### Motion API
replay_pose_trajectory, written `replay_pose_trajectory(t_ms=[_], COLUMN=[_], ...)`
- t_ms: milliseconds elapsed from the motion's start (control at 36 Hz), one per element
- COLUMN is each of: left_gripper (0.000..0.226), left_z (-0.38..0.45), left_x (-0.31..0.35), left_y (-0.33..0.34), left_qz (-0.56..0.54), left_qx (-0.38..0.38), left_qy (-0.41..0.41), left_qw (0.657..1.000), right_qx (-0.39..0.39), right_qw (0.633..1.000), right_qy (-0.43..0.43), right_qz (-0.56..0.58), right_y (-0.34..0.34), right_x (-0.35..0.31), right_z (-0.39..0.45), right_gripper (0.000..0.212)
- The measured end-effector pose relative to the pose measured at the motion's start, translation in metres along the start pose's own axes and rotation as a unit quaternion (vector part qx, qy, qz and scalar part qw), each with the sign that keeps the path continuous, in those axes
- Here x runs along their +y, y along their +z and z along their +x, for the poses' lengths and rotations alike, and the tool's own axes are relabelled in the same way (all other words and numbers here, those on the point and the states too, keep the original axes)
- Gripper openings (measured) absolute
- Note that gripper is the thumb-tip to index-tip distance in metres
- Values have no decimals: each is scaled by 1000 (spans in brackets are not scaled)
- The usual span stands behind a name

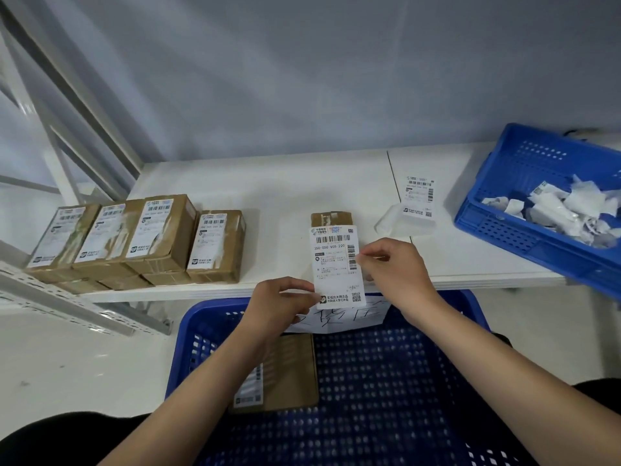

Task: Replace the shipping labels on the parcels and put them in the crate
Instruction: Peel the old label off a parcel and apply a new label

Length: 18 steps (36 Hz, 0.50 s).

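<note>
White table (275,186): cardboard parcels (134,240), label stack (418,205), blue crate (537,183).

I count six cardboard parcels (217,245), two blue crates (524,210), two printed shipping labels (336,264); torn scraps (571,206) uncountable.

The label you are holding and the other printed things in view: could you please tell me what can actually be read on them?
"050-050 V05 220": on the held label, under its top barcode.
Held label's remaining print: too small.
Handwritten sign on the near crate: half hidden, unreadable.
Labels on the stacked parcels and the loose label on the table: blurred.
</note>
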<state>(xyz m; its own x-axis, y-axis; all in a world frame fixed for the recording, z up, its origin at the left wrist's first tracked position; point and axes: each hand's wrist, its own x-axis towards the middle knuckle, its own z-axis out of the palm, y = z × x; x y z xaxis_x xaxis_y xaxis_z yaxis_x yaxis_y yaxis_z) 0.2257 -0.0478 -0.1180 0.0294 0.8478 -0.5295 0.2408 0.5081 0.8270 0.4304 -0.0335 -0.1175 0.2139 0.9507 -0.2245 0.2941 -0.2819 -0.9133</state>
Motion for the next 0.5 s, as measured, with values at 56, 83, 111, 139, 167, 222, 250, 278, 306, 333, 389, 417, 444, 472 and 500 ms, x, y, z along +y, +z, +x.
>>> replay_pose_trajectory(t_ms=[56,83,111,139,167,222,250,278,306,333,389,417,444,472,500], left_gripper=[12,12,13,14,14,16,17,16,14,12,8,8,8,10,12], left_z=[-1,-1,-2,-2,-3,-3,-3,-3,-3,-3,-3,-2,-2,-2,-1], left_x=[1,1,1,1,1,0,0,0,0,0,1,2,3,4,5], left_y=[0,0,1,2,2,3,3,3,3,4,6,7,8,8,9], left_qz=[1,1,1,2,5,7,7,8,7,5,3,3,3,5,7], left_qx=[-1,-2,-3,-3,-2,0,1,2,3,3,2,4,7,11,15], left_qy=[-2,-3,-5,-7,-8,-12,-14,-17,-19,-20,-18,-18,-18,-18,-18], left_qw=[1000,1000,1000,1000,1000,1000,1000,1000,1000,1000,1000,1000,1000,1000,1000], right_qx=[5,8,8,9,9,11,12,12,12,12,15,18,22,25,27], right_qw=[1000,1000,1000,1000,1000,1000,1000,1000,1000,1000,999,999,999,999,999], right_qy=[2,3,3,2,2,1,2,3,7,10,17,18,20,20,20], right_qz=[6,8,8,8,9,12,13,17,21,26,32,32,31,29,27], right_y=[0,0,1,2,2,2,2,2,2,2,3,3,3,3,4], right_x=[1,2,2,3,4,5,6,6,7,7,8,8,9,10,11], right_z=[1,2,2,3,3,5,6,6,7,6,7,8,8,9,10], right_gripper=[8,7,7,6,5,4,3,3,4,4,5,6,6,6,6])
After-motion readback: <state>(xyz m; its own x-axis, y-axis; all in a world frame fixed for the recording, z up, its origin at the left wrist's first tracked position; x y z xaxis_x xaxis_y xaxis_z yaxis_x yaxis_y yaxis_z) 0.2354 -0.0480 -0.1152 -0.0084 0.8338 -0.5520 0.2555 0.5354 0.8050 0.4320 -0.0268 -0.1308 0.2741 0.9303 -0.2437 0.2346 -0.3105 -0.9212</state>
